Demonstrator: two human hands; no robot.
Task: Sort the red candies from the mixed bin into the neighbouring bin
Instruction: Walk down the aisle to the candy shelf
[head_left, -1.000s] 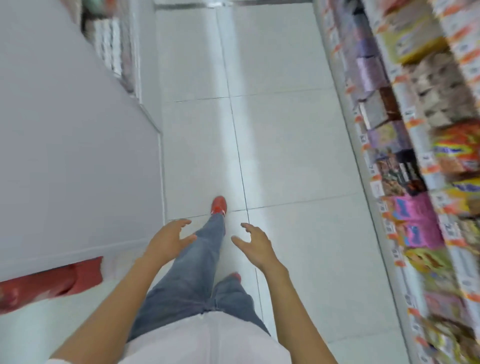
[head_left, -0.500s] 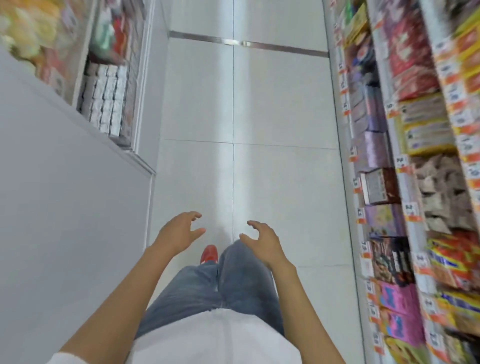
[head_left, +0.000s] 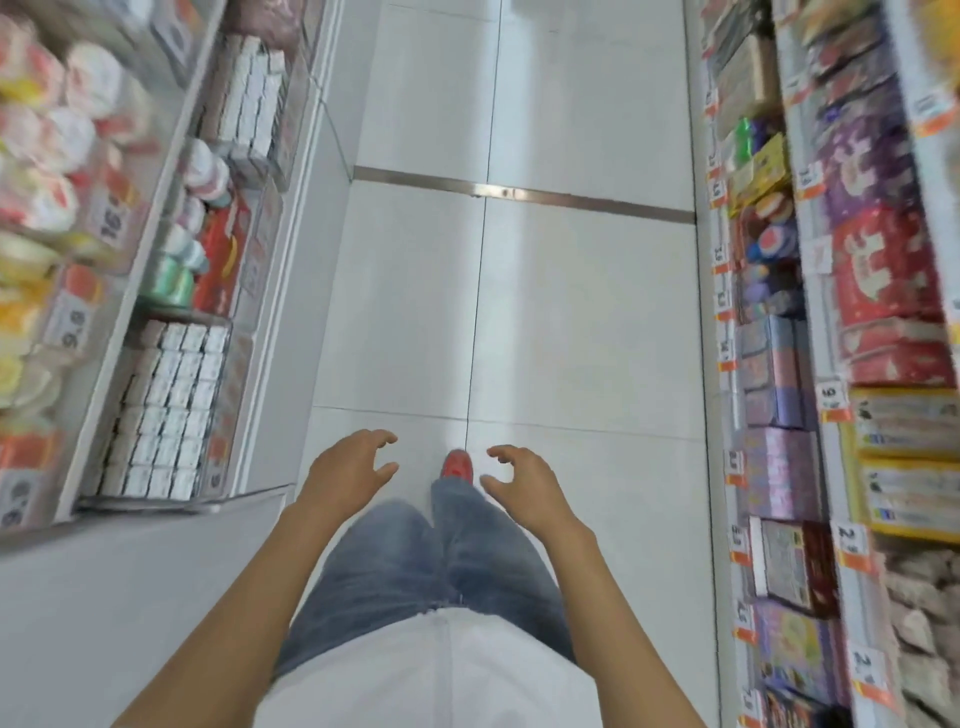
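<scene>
White floor tiles (head_left: 571, 312) lie below the left hand (head_left: 345, 470) and right hand (head_left: 524, 486), fingers loosely curled, holding nothing (where the red candies lie among the blurred shelves (head_left: 171, 374) cannot be told).

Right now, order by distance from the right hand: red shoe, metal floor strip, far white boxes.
1. red shoe, just left of the right hand
2. metal floor strip, ahead across the aisle
3. far white boxes, left shelf, past the strip
</scene>
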